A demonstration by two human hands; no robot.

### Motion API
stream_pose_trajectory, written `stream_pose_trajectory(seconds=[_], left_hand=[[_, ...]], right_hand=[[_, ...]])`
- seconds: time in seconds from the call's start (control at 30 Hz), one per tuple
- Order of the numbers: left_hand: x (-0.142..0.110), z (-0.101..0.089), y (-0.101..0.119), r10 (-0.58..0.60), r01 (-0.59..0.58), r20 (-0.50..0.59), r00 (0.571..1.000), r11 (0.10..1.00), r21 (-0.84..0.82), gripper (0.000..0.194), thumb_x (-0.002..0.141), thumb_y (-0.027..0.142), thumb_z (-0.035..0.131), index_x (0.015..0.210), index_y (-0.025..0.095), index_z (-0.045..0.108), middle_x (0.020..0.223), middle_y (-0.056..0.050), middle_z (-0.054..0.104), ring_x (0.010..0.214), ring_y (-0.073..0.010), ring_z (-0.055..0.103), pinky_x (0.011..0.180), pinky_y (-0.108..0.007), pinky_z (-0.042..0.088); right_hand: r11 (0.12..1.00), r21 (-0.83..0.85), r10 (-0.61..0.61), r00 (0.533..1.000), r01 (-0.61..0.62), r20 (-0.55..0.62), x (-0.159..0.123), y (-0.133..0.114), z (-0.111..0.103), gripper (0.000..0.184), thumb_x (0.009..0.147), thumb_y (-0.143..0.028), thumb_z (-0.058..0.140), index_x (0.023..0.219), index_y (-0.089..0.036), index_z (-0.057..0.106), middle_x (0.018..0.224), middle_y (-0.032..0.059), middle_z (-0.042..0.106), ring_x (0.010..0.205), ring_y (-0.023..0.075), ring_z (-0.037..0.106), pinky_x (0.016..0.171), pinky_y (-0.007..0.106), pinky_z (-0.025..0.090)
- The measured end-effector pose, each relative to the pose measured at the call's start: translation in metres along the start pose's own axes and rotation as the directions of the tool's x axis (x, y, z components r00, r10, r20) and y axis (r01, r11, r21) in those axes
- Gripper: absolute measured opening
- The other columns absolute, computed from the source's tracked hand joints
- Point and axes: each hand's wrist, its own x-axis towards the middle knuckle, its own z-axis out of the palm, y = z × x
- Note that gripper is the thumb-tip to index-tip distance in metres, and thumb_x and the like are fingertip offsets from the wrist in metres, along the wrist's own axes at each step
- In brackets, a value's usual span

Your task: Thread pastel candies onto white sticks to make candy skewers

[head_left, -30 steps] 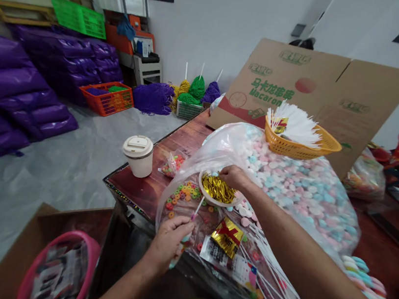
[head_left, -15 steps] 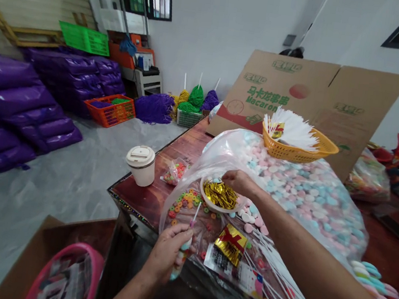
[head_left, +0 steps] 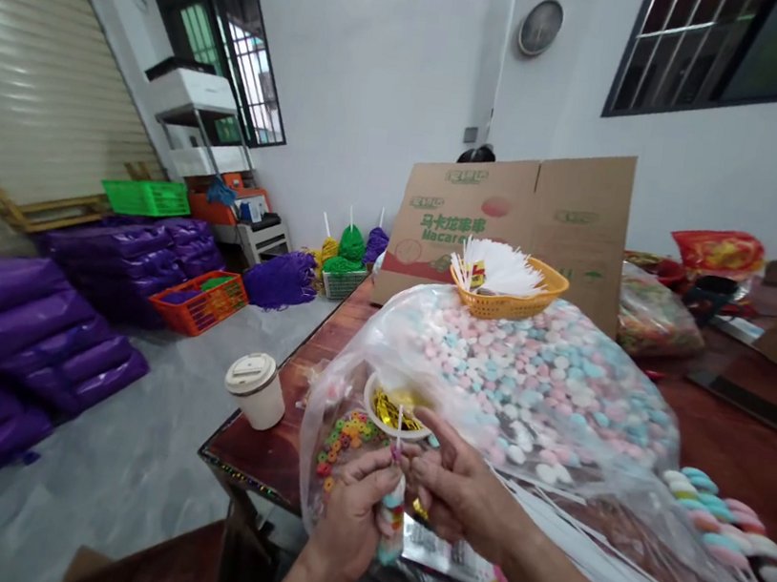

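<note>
My left hand (head_left: 358, 508) is closed around a wrapped marshmallow skewer (head_left: 392, 518), held upright with its white stick pointing up. The skewer has pale blue, white and reddish pieces under clear film, gathered at the neck. Close against that neck, my right hand (head_left: 459, 484) has its thumb and fingers drawn together; whatever they pinch is too small to make out. Just behind the hands stands a white bowl (head_left: 371, 402) of gold twist ties (head_left: 393, 411). Colourful ring candies (head_left: 345, 439) lie left of it on clear plastic.
A large clear bag of pastel marshmallows (head_left: 494, 364) covers the table's middle, with a yellow basket (head_left: 503, 302) of white sticks on top. White sticks (head_left: 583, 550) lie to the right, near finished-looking skewers (head_left: 724, 526). A lidded cup (head_left: 256, 393) stands at the left edge.
My right hand has moved from the bowl of gold ties to the neck of the skewer in my left hand. The head view has tilted up and turned right.
</note>
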Motion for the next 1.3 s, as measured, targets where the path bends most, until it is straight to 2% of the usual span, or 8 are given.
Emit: stream_pose_trajectory(seconds=[0.17, 0.5, 0.6, 0.7, 0.83, 1.0, 1.2, 1.3], left_hand=[[-0.012, 0.036, -0.005, -0.035, 0.064, 0.222, 0.974, 0.990, -0.125, 0.013, 0.057, 0.020, 0.068, 0.065, 0.010, 0.067, 0.060, -0.005, 0.064, 0.045, -0.0094, 0.053, 0.045, -0.020, 0.039], [-0.013, 0.070, -0.037, -0.092, 0.094, 0.084, 0.992, 0.995, -0.024, 0.022, 0.057, 0.024, 0.072, 0.073, 0.009, 0.069, 0.053, -0.003, 0.060, 0.037, -0.0051, 0.044, 0.033, -0.015, 0.025], [-0.011, 0.070, -0.038, -0.085, 0.085, 0.037, 0.996, 0.996, -0.011, 0.025, 0.054, 0.025, 0.074, 0.071, 0.009, 0.068, 0.051, -0.002, 0.059, 0.038, -0.0059, 0.046, 0.033, -0.015, 0.028], [-0.005, 0.066, -0.034, -0.096, 0.099, -0.035, 0.995, 0.993, 0.070, 0.030, 0.053, 0.028, 0.075, 0.075, 0.008, 0.068, 0.050, 0.000, 0.058, 0.033, -0.0039, 0.042, 0.030, -0.015, 0.027], [0.002, 0.061, -0.029, -0.137, 0.165, -0.165, 0.977, 0.972, 0.168, 0.035, 0.054, 0.034, 0.073, 0.078, 0.010, 0.065, 0.054, 0.000, 0.058, 0.036, -0.0059, 0.047, 0.029, -0.015, 0.028], [-0.003, 0.056, -0.031, -0.212, 0.216, -0.044, 0.976, 0.941, 0.260, 0.022, 0.061, 0.032, 0.065, 0.070, 0.013, 0.060, 0.048, 0.005, 0.047, 0.036, -0.0041, 0.042, 0.031, -0.013, 0.024], [-0.012, 0.036, -0.035, -0.238, 0.212, 0.022, 0.971, 0.901, 0.377, 0.026, 0.068, 0.040, 0.062, 0.067, 0.015, 0.054, 0.048, 0.007, 0.045, 0.035, -0.0027, 0.036, 0.034, -0.014, 0.027], [-0.013, 0.033, -0.040, -0.175, 0.164, -0.001, 0.985, 0.922, 0.350, 0.034, 0.071, 0.048, 0.060, 0.066, 0.015, 0.053, 0.045, 0.007, 0.042, 0.033, -0.0026, 0.035, 0.033, -0.015, 0.027]], right_hand=[[0.919, 0.385, 0.061, 0.996, -0.080, 0.061, -0.032, 0.008, -0.014, 0.078, 0.073, -0.039, 0.067, 0.135, -0.025, 0.021, 0.048, -0.0105, 0.051, 0.027, -0.0002, 0.014, 0.027, 0.012, 0.014], [0.891, 0.452, -0.010, 0.999, 0.027, -0.039, -0.063, 0.019, -0.042, 0.056, 0.067, -0.036, 0.072, 0.114, -0.022, 0.045, 0.048, -0.0089, 0.051, 0.031, 0.0012, 0.027, 0.032, 0.014, 0.027], [0.947, 0.320, -0.012, 1.000, 0.020, -0.027, -0.066, 0.026, -0.053, 0.035, 0.065, -0.038, 0.073, 0.090, -0.019, 0.056, 0.049, -0.0081, 0.049, 0.032, 0.0024, 0.031, 0.035, 0.017, 0.031], [0.995, -0.045, -0.095, 0.972, 0.088, -0.216, -0.069, 0.027, -0.063, 0.028, 0.069, -0.042, 0.067, 0.065, -0.016, 0.057, 0.046, -0.0058, 0.046, 0.035, 0.0040, 0.035, 0.036, 0.018, 0.032], [0.797, -0.558, -0.482, 0.800, 0.230, -0.359, -0.075, 0.016, -0.065, 0.019, 0.073, -0.037, 0.063, 0.077, -0.019, 0.066, 0.069, 0.0021, 0.063, 0.063, 0.0127, 0.056, 0.057, 0.021, 0.046], [0.658, -0.684, -0.485, 0.872, 0.314, -0.066, -0.062, 0.024, -0.041, 0.030, 0.086, -0.031, 0.045, 0.107, -0.021, 0.064, 0.092, 0.0071, 0.067, 0.085, 0.0176, 0.060, 0.077, 0.030, 0.048], [0.699, -0.694, -0.359, 0.924, 0.173, -0.132, -0.047, 0.039, -0.033, 0.056, 0.087, -0.027, 0.042, 0.140, -0.018, 0.027, 0.065, -0.0013, 0.057, 0.057, 0.0108, 0.050, 0.058, 0.022, 0.044], [0.664, -0.734, -0.409, 0.891, 0.140, -0.199, -0.046, 0.046, -0.030, 0.063, 0.084, -0.024, 0.044, 0.141, -0.015, 0.021, 0.059, -0.0038, 0.051, 0.052, 0.0106, 0.044, 0.055, 0.022, 0.040]])
